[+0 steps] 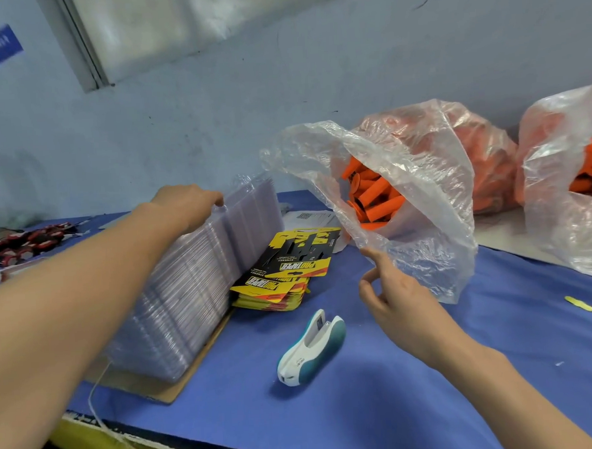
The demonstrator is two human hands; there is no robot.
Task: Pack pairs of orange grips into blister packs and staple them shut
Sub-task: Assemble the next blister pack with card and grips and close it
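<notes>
Orange grips (372,199) sit heaped in the open plastic bag (426,183) on the blue desk (399,397). I see the left hand (187,206) with fingers curled over the top of the blister packs (195,284). The right hand (394,294) has its fingers apart, forefinger touching the bag's lip

Even, cool indoor light; soft shadow under stapler (311,348); motion blur upper left; wide-angle bending at edges.
</notes>
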